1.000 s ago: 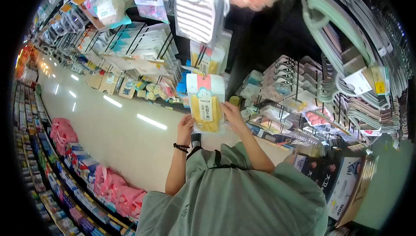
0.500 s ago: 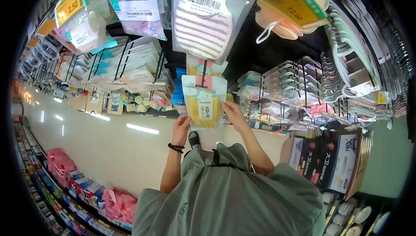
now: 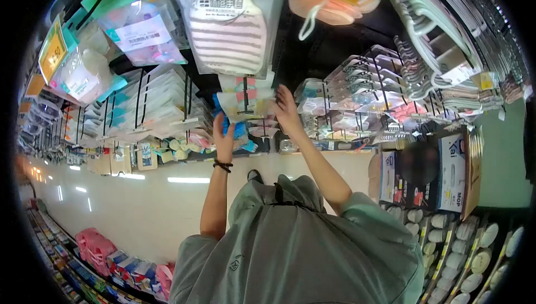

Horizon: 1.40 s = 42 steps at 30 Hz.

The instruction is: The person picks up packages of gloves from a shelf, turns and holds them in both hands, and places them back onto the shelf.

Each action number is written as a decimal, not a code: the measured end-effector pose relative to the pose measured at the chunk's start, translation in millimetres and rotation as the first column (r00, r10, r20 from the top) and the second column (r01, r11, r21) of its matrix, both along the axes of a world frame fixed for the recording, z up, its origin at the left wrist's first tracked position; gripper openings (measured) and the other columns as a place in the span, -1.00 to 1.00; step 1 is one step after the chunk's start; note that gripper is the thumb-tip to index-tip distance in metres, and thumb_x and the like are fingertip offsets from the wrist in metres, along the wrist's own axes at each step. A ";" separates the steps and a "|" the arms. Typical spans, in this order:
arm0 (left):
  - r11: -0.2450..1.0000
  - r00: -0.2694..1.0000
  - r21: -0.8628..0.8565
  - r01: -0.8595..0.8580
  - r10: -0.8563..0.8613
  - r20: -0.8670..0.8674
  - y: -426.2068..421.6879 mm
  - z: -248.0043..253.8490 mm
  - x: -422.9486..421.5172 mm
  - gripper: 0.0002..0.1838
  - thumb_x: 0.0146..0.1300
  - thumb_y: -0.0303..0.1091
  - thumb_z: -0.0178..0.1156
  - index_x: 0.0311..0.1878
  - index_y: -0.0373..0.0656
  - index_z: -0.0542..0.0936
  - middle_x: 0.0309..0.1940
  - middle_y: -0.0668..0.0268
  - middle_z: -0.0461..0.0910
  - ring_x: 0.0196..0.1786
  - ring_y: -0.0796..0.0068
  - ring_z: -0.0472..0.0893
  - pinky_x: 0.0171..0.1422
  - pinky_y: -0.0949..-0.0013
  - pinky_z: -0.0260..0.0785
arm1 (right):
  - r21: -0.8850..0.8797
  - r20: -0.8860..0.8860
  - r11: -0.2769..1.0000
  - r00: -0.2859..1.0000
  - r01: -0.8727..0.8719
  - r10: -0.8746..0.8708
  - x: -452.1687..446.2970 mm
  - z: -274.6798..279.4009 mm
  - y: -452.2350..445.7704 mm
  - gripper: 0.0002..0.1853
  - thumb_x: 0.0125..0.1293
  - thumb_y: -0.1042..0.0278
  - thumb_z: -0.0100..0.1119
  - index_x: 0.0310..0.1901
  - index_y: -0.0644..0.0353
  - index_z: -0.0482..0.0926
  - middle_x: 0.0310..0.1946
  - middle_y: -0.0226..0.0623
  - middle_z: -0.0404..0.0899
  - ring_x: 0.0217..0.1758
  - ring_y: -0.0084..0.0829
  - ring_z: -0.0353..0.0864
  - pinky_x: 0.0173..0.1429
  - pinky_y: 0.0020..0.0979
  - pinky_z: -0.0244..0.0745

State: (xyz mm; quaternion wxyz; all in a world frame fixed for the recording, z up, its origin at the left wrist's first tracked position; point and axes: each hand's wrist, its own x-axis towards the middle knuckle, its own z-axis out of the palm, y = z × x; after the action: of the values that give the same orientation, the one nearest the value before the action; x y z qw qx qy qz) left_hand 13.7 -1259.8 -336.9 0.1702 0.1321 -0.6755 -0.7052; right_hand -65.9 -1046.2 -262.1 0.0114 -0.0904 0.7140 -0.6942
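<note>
A clear packet [image 3: 258,107] with pale yellow contents hangs on a black display hook, with another pink-topped packet behind it. To its lower left is my left hand [image 3: 224,136], thumb and fingers apart and holding nothing. My right hand [image 3: 286,115] is raised at the packet's right edge with its fingers spread; whether the thumb touches the plastic I cannot tell. Just above hangs a bagged bath glove [image 3: 228,30] with grey and white stripes. Blue packaged goods [image 3: 239,132] show behind and below the hanging packet.
Rows of bagged goods [image 3: 162,97] hang on hooks at left. White hangers [image 3: 441,41] hang at upper right. Mop boxes [image 3: 451,172] stand at right, above rows of white rolled goods [image 3: 449,256]. A pink bundle [image 3: 95,250] sits on the lower left shelf.
Both hands have let go of the packet and moved apart from its sides, up towards the rack. The packet now hangs farther back and tilted. The view has shifted, moving the upper goods leftward.
</note>
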 end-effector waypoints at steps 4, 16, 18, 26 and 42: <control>0.988 0.975 -0.148 0.054 -0.084 -0.207 5.2 82.6 -56.2 -0.16 0.23 -0.42 0.34 0.50 -0.31 0.10 0.44 0.12 0.22 0.45 0.30 0.21 0.50 0.30 0.04 | -0.018 -0.083 0.998 0.995 -0.057 0.055 -15.9 43.9 -15.2 0.01 0.24 0.31 0.38 0.54 0.20 -0.15 0.45 0.02 0.13 0.46 -0.28 0.21 0.46 -0.36 0.15; 0.945 0.945 0.009 0.326 -0.325 -0.046 -0.5 84.9 -113.6 -0.10 -0.02 -0.49 0.52 0.38 -0.21 0.22 0.15 0.24 0.49 0.14 0.39 0.52 0.22 0.32 0.39 | 0.117 -0.210 0.993 0.977 -0.019 0.043 -52.1 44.7 -26.5 0.05 0.24 0.27 0.40 0.54 0.29 -0.17 0.39 -0.03 0.23 0.38 -0.35 0.30 0.41 -0.39 0.23; 0.951 0.947 0.011 0.308 -0.305 -0.097 5.4 91.3 -100.1 -0.12 -0.02 -0.52 0.51 0.37 -0.20 0.23 0.13 0.25 0.50 0.13 0.39 0.53 0.19 0.33 0.43 | -0.009 -0.144 0.995 0.985 -0.100 0.097 -46.0 44.8 -26.3 0.04 0.24 0.26 0.40 0.54 0.25 -0.15 0.36 -0.05 0.27 0.35 -0.37 0.33 0.39 -0.39 0.25; 0.963 0.955 -0.024 0.267 -0.268 -0.124 11.9 90.1 -56.9 -0.07 0.02 -0.61 0.45 0.44 -0.16 0.16 0.21 0.25 0.44 0.19 0.40 0.49 0.22 0.36 0.43 | -0.049 -0.033 0.992 0.993 -0.113 0.111 -5.2 43.8 -24.3 -0.01 0.27 0.34 0.35 0.54 0.23 -0.17 0.34 -0.09 0.31 0.32 -0.40 0.36 0.35 -0.38 0.30; 0.937 0.401 -0.285 -0.200 -0.187 -0.897 97.7 281.4 132.9 -0.64 0.41 -0.14 -0.12 0.08 -0.14 0.47 -0.03 0.19 0.52 0.07 0.19 0.45 0.28 0.01 0.21 | 0.381 0.324 0.856 0.918 -0.348 0.229 219.5 -46.5 137.1 -0.61 0.44 0.08 0.05 0.10 0.21 0.53 -0.06 -0.07 0.61 0.00 -0.16 0.61 0.09 -0.21 0.50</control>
State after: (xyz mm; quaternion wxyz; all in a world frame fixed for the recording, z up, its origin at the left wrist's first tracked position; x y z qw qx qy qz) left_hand 146.6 -1162.2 -55.5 0.5351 -0.3052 -0.5837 -0.5290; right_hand 153.6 -909.1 -308.5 0.2322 -0.0982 0.8193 -0.5149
